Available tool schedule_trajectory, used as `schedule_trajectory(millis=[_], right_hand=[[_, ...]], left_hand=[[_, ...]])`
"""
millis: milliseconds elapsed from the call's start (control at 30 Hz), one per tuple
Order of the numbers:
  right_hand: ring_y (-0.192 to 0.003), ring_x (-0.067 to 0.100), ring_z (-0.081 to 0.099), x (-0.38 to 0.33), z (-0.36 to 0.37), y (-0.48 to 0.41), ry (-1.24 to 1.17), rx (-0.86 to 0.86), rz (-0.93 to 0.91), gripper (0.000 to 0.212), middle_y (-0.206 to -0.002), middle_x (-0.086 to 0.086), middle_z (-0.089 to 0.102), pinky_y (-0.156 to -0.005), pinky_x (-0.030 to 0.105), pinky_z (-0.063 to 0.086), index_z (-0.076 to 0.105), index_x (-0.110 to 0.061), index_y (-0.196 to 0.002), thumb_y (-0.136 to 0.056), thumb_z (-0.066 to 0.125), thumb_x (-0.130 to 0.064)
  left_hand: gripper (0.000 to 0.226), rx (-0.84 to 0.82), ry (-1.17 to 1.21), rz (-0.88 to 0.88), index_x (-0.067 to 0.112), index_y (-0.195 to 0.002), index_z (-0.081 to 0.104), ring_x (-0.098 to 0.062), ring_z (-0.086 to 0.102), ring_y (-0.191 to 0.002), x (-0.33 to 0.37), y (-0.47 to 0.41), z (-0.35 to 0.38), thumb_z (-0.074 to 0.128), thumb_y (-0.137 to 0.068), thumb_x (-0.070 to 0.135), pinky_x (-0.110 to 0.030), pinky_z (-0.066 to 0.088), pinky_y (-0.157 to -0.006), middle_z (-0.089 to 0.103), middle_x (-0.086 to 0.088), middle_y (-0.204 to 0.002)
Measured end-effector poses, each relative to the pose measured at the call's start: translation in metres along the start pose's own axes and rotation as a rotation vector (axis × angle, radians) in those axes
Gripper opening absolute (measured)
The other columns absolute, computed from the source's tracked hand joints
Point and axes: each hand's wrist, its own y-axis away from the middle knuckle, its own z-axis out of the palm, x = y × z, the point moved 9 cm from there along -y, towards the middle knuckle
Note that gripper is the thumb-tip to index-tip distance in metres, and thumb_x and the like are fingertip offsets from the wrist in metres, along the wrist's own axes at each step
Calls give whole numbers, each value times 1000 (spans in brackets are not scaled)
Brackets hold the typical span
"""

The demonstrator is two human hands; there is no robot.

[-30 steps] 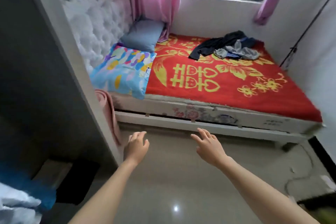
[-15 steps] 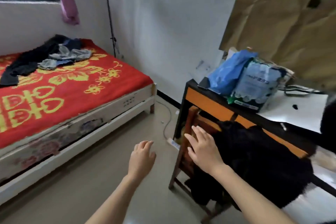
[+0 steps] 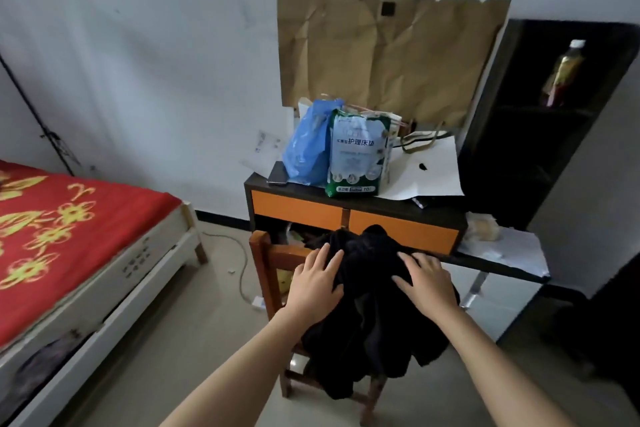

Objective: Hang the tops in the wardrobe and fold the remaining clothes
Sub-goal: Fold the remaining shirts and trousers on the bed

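Hands flat: left hand (image 3: 316, 282) and right hand (image 3: 425, 282) spread on black garment (image 3: 374, 315) draped over chair (image 3: 266, 260), grip released, likely gathering it.

Both my bare forearms reach up from the bottom edge toward frame centre.

My left hand (image 3: 316, 285) and right hand (image 3: 426, 282) sit palm-down with fingers spread, side by side at mid-frame; they seem to press flat rather than grip.
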Motion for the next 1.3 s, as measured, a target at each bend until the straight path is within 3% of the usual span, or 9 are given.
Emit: schedule_trajectory(millis=[200,400,633,900,967,1067,1167,1233,1300], right_hand=[[-130,21,36,2,-4,-3,-110,-14,4,46,-140,-2,44,-99,31,36,41,-24,-141,-97,45,-38],[-103,29,61,22,-64,-17,-360,145,110,26,-109,6,68,-72,32,45,66,-20,-114,-93,51,-16],[-93,41,60,0,-185,-30,-387,481,-9,22,-98,20,68,-74,45,50,66,-4,-108,-91,52,-9],[-98,36,61,-56,-300,-31,-430,725,-286,26,-104,16,69,-81,41,47,67,-6,-111,-90,51,-4],[-96,35,62,-65,-318,-31,-464,785,-329,26,-103,15,69,-81,40,48,67,-5,-111,-91,50,-5],[-95,33,62,-73,-328,-37,-446,838,-355,26,-104,15,69,-81,41,48,65,-4,-112,-92,49,-4],[-97,35,60,-59,-322,-56,-426,814,-247,27,-106,17,67,-78,37,44,63,-3,-114,-93,46,-6],[-99,37,58,-39,-312,-71,-492,768,-130,26,-106,18,66,-77,37,42,63,-2,-112,-94,45,-8],[-100,38,57,-28,-301,-80,-539,727,-64,24,-106,20,65,-78,38,41,63,-1,-109,-93,45,-8]], left_hand=[[74,-217,-19,1,26,-151,1,-22,1,-145,-1,-10,24,48,-94,32,-43,19,-112,-4,0,-159],[76,-310,140,-33,32,-150,3,-25,-2,-145,-10,-11,19,53,-92,35,-47,19,-112,-4,5,-159],[100,-131,379,1,33,-149,-3,-29,-3,-145,5,-20,-30,66,-80,50,-45,12,-115,-2,-3,-159],[116,49,635,146,34,-148,-8,-22,7,-144,39,-38,-75,75,-70,51,-45,15,-117,6,5,-158],[107,110,717,158,30,-150,-1,-17,20,-141,45,-41,-89,75,-75,41,-41,24,-115,17,3,-156],[66,288,751,33,23,-142,34,-17,49,-121,31,-45,-109,67,-85,24,-36,43,-101,51,-3,-136],[11,427,768,-148,14,-98,64,-19,64,-83,0,-44,-115,55,-92,14,-38,54,-81,69,-5,-90],[16,477,814,-249,15,-82,65,-19,64,-72,-24,-40,-114,53,-94,14,-36,54,-75,64,2,-71],[15,509,848,-292,12,-88,65,-20,64,-75,-37,-33,-116,53,-94,18,-33,51,-74,64,1,-75]])
